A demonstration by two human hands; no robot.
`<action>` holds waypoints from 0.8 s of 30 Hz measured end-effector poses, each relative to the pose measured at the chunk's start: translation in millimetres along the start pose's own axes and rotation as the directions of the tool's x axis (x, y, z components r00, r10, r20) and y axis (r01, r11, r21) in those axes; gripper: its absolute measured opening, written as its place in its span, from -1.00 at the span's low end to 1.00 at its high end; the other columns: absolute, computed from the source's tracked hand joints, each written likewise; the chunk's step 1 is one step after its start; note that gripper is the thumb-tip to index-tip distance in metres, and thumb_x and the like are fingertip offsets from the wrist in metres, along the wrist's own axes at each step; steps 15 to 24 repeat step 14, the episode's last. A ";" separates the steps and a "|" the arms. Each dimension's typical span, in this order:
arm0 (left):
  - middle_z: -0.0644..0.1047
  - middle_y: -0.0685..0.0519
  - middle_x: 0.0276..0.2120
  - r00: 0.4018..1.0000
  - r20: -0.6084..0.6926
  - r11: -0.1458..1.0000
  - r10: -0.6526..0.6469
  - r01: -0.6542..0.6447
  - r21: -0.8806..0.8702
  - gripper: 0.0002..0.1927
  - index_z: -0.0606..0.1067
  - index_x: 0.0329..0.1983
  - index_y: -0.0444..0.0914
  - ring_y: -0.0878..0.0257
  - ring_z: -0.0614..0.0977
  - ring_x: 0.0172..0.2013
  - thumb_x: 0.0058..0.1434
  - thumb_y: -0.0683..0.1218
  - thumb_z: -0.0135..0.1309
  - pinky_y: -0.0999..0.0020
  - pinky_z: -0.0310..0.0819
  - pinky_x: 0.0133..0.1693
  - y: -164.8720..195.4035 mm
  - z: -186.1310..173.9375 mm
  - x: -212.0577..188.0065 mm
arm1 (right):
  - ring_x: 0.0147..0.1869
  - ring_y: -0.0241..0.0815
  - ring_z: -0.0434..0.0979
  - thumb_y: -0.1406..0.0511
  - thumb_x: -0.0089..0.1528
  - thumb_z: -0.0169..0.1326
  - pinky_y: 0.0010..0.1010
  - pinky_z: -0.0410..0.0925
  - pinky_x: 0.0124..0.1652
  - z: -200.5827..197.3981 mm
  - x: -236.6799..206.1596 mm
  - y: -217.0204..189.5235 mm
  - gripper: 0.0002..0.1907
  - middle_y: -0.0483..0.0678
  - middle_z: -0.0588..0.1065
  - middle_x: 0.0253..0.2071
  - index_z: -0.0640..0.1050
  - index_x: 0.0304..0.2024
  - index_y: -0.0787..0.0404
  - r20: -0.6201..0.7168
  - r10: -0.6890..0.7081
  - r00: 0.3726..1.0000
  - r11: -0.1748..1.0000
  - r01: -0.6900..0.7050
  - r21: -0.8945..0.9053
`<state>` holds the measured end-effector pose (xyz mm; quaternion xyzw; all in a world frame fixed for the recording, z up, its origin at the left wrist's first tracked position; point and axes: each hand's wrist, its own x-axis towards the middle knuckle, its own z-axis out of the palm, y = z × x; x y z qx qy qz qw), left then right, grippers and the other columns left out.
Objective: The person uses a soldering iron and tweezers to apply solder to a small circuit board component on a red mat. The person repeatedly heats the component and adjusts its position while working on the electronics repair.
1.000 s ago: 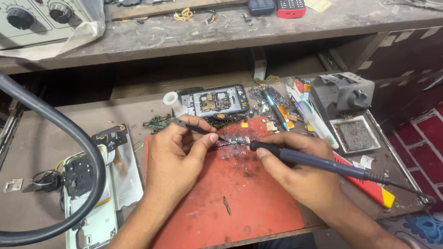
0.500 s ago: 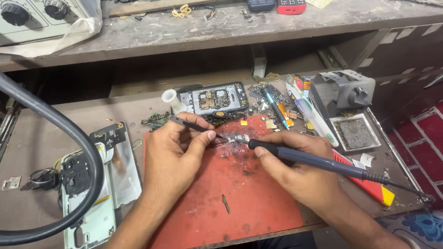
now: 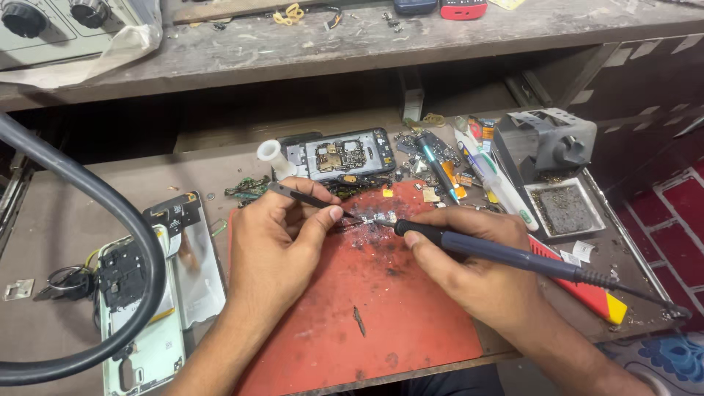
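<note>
My left hand (image 3: pixel 275 242) pinches thin black tweezers (image 3: pixel 308 198); my right hand (image 3: pixel 477 268) grips a smooth dark soldering iron (image 3: pixel 499 253) over the stained red mat (image 3: pixel 381 308). An opened phone (image 3: pixel 341 155) lies behind.

A pair of thin black metal tweezers (image 3: pixel 312 199) slants from upper left down to the right at frame centre, tips on a small silvery circuit part (image 3: pixel 383 218). A dark blue pen-shaped soldering iron (image 3: pixel 499 254) lies nearly level from the right, its tip touching that part, above the stained red rubber mat (image 3: pixel 381 315).
</note>
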<state>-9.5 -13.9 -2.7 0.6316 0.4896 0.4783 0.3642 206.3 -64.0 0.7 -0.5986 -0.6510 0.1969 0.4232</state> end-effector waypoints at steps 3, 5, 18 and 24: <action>0.71 0.10 -0.40 1.000 0.006 1.000 -0.003 0.003 -0.028 -0.94 0.58 -0.28 -0.32 0.45 0.73 -0.34 0.18 -0.27 0.20 0.53 0.63 -0.27 0.9 0.0 -0.1 | -0.57 -0.40 0.53 0.34 0.11 0.27 -0.52 0.34 -0.54 0.8 -0.9 -1.0 -0.83 -0.11 0.64 -0.58 0.72 -0.27 0.26 -0.007 0.005 1.000 0.999 -0.005 0.035; 0.71 0.10 -0.42 1.000 0.002 1.000 -0.002 0.002 0.004 -0.94 0.60 -0.28 -0.31 0.44 0.73 -0.35 0.17 -0.26 0.21 0.53 0.62 -0.27 0.6 -1.0 0.0 | -0.56 -0.42 0.56 0.33 0.09 0.28 -0.53 0.36 -0.52 1.3 0.5 -0.1 -0.83 -0.11 0.64 -0.57 0.72 -0.27 0.26 -0.010 -0.008 1.000 1.000 0.008 -0.004; 0.70 0.10 -0.42 1.000 -0.008 1.000 0.000 0.000 0.003 -0.93 0.59 -0.28 -0.31 0.46 0.70 -0.37 0.17 -0.26 0.21 0.53 0.60 -0.28 -2.9 0.0 -1.1 | -0.49 -0.45 0.59 0.34 0.12 0.27 -0.56 0.40 -0.48 1.1 -0.5 4.7 -0.83 -0.12 0.66 -0.52 0.71 -0.24 0.26 -0.001 -0.020 1.000 0.999 0.020 0.050; 0.70 0.10 -0.42 1.000 -0.008 1.000 0.000 0.000 0.003 -0.93 0.59 -0.28 -0.31 0.46 0.70 -0.37 0.17 -0.26 0.21 0.53 0.60 -0.28 -2.9 0.0 -1.1 | -0.49 -0.45 0.59 0.34 0.12 0.27 -0.56 0.40 -0.48 1.1 -0.5 4.7 -0.83 -0.12 0.66 -0.52 0.71 -0.24 0.26 -0.001 -0.020 1.000 0.999 0.020 0.050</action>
